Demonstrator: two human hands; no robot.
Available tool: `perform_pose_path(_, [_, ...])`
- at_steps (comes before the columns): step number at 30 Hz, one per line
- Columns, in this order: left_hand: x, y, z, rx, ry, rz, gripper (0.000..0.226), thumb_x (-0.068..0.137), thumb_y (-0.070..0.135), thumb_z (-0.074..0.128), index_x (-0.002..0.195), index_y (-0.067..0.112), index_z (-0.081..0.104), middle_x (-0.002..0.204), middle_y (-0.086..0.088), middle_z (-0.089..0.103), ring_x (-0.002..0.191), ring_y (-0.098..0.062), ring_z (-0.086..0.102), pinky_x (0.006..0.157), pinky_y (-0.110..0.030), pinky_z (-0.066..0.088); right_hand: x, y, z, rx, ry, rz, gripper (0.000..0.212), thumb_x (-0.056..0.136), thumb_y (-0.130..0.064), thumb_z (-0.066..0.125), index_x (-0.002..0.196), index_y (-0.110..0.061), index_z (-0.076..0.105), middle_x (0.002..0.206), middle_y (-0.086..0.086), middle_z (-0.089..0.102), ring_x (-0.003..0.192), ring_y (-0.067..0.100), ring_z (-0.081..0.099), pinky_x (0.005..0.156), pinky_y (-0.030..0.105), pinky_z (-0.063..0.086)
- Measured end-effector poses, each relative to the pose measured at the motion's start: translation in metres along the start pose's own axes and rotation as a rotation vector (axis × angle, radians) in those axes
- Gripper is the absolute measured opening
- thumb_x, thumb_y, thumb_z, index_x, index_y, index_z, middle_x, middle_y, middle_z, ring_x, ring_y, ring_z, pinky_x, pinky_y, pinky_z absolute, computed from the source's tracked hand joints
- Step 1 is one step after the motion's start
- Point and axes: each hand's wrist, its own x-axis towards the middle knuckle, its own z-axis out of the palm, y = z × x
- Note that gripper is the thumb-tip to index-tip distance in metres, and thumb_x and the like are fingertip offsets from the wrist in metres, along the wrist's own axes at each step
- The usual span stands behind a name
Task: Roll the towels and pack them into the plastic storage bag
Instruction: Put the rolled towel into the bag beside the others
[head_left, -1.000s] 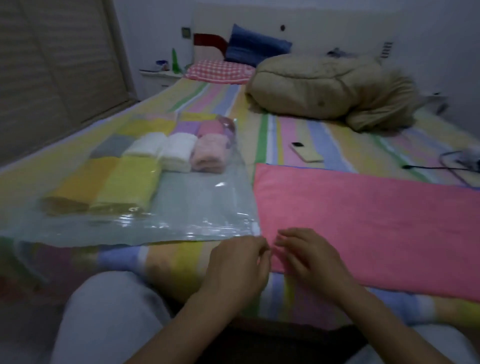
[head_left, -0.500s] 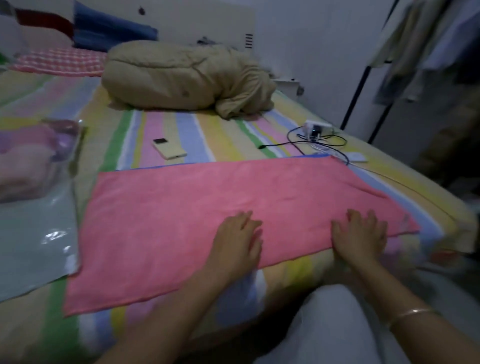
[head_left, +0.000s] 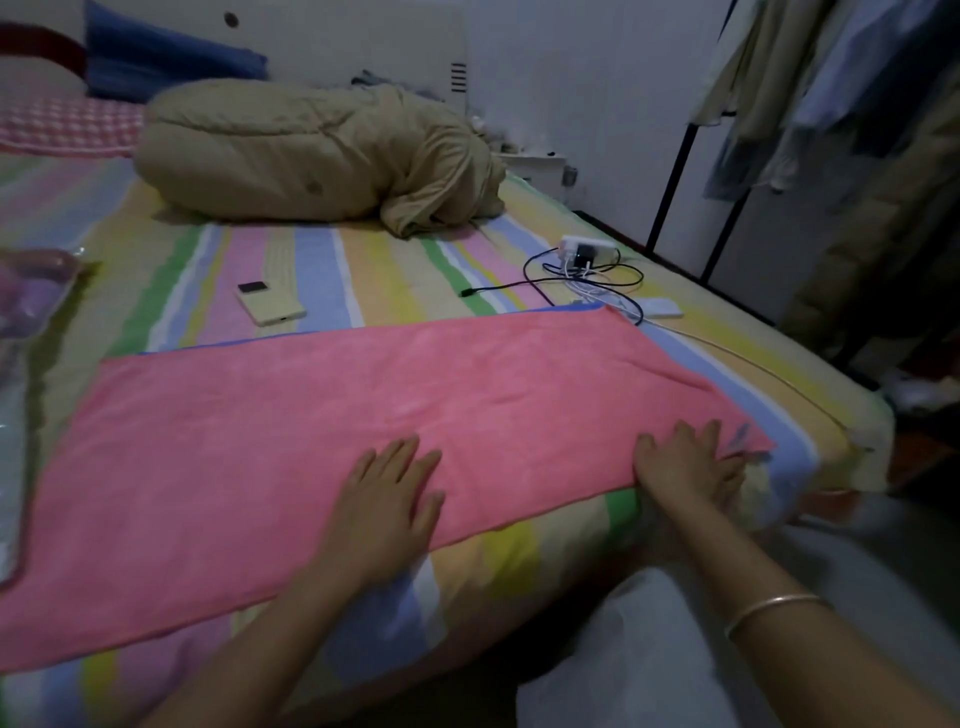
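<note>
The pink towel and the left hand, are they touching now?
Touching. The head view shows the left hand lying flat, palm down, on the pink towel near its front edge.

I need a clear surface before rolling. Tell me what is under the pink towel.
The pink towel lies flat on the striped bedsheet, both hands pressing on top. No lumps show, but anything flat beneath is covered.

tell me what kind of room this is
Most likely a home bedroom: a bed with a striped sheet, a bundled tan quilt and pillows by the headboard, and clothes on a rack at the right. Both hands rest flat on a pink towel.
</note>
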Motion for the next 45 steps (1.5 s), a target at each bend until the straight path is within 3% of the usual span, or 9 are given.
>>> perform_pose_path(7, [-0.003, 0.001, -0.001, -0.033, 0.016, -0.004, 0.06, 0.088, 0.053, 0.03, 0.133, 0.024, 0.057, 0.143, -0.005, 0.049, 0.132, -0.022, 0.046, 0.112, -0.043, 0.028, -0.012, -0.002, -0.014, -0.052, 0.187, -0.204, 0.071, 0.089, -0.034, 0.048, 0.142, 0.01, 0.03, 0.15, 0.024, 0.03, 0.138, 0.038, 0.026, 0.117, 0.046, 0.018])
perform_pose_path(10, [-0.004, 0.0, -0.006, -0.252, 0.081, -0.05, 0.052, 0.084, 0.051, 0.041, 0.123, 0.024, 0.063, 0.136, -0.001, 0.057, 0.125, -0.017, 0.052, 0.109, -0.036, 0.035, -0.034, -0.028, -0.019, -0.029, 0.269, -0.54, 0.06, 0.087, -0.022, 0.052, 0.137, 0.009, 0.04, 0.141, 0.024, 0.044, 0.126, 0.037, 0.043, 0.109, 0.044, 0.035])
perform_pose_path(13, [-0.001, 0.003, -0.03, -0.798, 0.191, -0.284, 0.018, 0.092, 0.02, 0.056, 0.107, 0.023, 0.066, 0.113, 0.0, 0.068, 0.097, 0.001, 0.065, 0.085, -0.016, 0.049, -0.072, -0.067, -0.013, 0.008, 0.309, -1.028, 0.053, 0.08, -0.018, 0.052, 0.125, 0.008, 0.056, 0.132, 0.023, 0.056, 0.121, 0.036, 0.054, 0.107, 0.042, 0.037])
perform_pose_path(18, [0.0, -0.025, -0.055, -1.114, 0.432, -0.687, 0.028, 0.096, -0.002, 0.044, 0.094, 0.019, 0.062, 0.086, -0.01, 0.064, 0.068, -0.021, 0.06, 0.063, -0.033, 0.054, -0.137, -0.103, 0.001, 0.155, 0.039, -1.546, 0.032, 0.071, -0.021, 0.05, 0.091, -0.02, 0.075, 0.102, -0.001, 0.073, 0.12, 0.03, 0.056, 0.112, 0.051, 0.031])
perform_pose_path(24, [-0.003, -0.058, -0.06, -0.936, 0.406, -0.853, 0.005, 0.091, 0.014, 0.057, 0.092, 0.015, 0.062, 0.081, -0.007, 0.066, 0.063, -0.022, 0.061, 0.062, -0.038, 0.055, -0.138, -0.124, -0.011, 0.659, -0.192, -1.165, 0.028, 0.073, -0.021, 0.045, 0.068, -0.023, 0.072, 0.076, -0.008, 0.072, 0.079, 0.014, 0.065, 0.1, 0.032, 0.044])
perform_pose_path(28, [0.011, -0.058, -0.065, -0.644, 0.179, -0.823, 0.034, 0.081, 0.051, 0.063, 0.08, 0.016, 0.061, 0.074, -0.004, 0.071, 0.069, -0.026, 0.068, 0.073, -0.044, 0.056, -0.103, -0.157, -0.003, 0.41, -0.206, -1.04, 0.029, 0.084, -0.01, 0.053, 0.104, -0.026, 0.066, 0.112, -0.007, 0.063, 0.107, 0.014, 0.054, 0.089, 0.034, 0.045])
perform_pose_path(35, [0.06, -0.066, -0.069, -0.523, -0.285, -0.783, 0.056, 0.078, 0.06, 0.066, 0.053, 0.01, 0.06, 0.053, -0.01, 0.061, 0.046, -0.025, 0.058, 0.055, -0.028, 0.051, -0.028, -0.262, 0.044, 0.132, -0.211, -1.067, 0.037, 0.092, -0.018, 0.053, 0.129, -0.022, 0.051, 0.134, 0.003, 0.05, 0.122, 0.023, 0.047, 0.098, 0.037, 0.041])
perform_pose_path(39, [0.077, -0.07, -0.057, -0.401, -0.294, -0.784, 0.06, 0.076, 0.064, 0.062, 0.052, 0.011, 0.049, 0.05, -0.007, 0.053, 0.056, -0.028, 0.058, 0.064, -0.036, 0.053, 0.014, -0.323, 0.073, 0.028, -0.192, -1.056, 0.039, 0.094, -0.019, 0.048, 0.132, -0.019, 0.048, 0.131, 0.01, 0.05, 0.117, 0.029, 0.048, 0.095, 0.038, 0.043])
perform_pose_path(45, [0.095, -0.049, -0.042, -0.045, -0.155, -0.658, 0.042, 0.089, 0.057, 0.045, 0.085, 0.016, 0.056, 0.102, -0.007, 0.064, 0.1, -0.031, 0.059, 0.079, -0.035, 0.046, 0.05, -0.357, 0.108, -0.2, -0.228, -1.01, 0.041, 0.093, -0.019, 0.049, 0.133, -0.012, 0.047, 0.13, 0.014, 0.049, 0.118, 0.032, 0.047, 0.096, 0.04, 0.042])
